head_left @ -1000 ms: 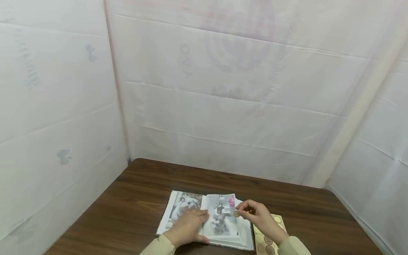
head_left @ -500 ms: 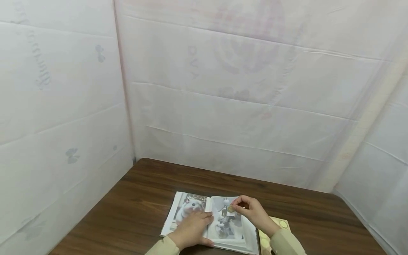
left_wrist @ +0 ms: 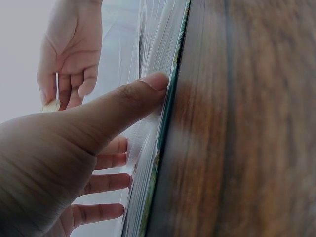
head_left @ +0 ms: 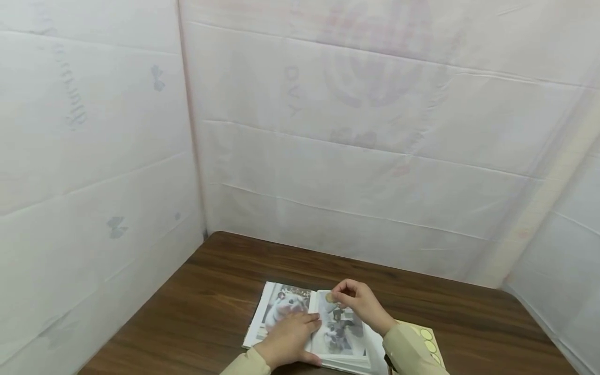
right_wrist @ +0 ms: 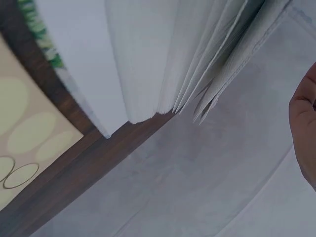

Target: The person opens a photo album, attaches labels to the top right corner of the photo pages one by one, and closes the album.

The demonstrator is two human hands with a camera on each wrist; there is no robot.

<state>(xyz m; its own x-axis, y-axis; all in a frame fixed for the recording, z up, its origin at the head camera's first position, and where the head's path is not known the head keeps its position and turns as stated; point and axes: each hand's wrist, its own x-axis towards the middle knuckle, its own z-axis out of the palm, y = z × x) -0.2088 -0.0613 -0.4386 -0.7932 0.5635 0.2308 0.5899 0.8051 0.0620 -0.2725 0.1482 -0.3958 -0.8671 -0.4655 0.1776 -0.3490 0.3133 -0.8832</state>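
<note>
An album point(head_left: 344, 341) with black-and-white animal pictures lies open on the table. My left hand point(head_left: 291, 337) rests on its left page and the fold, fingers spread; in the left wrist view the thumb point(left_wrist: 123, 106) lies across the edge of the page stack. My right hand point(head_left: 360, 303) pinches a small round gold sticker point(head_left: 329, 297) between thumb and index finger, over the upper part of the right page. That gold sticker point(left_wrist: 51, 105) also shows at the fingertips in the left wrist view. Only the side of the right hand point(right_wrist: 303, 131) appears in the right wrist view.
A sheet of round yellow stickers point(head_left: 429, 338) lies to the right of the album, partly under the right forearm; its corner point(right_wrist: 54, 133) shows in the right wrist view. The dark wooden table point(head_left: 262, 258) is bounded by pale fabric walls point(head_left: 300, 156).
My right hand has carried the gold sticker leftward and up, from the right page's outer edge to its upper part near the fold. The left hand stays on the album. The head view has shifted slightly.
</note>
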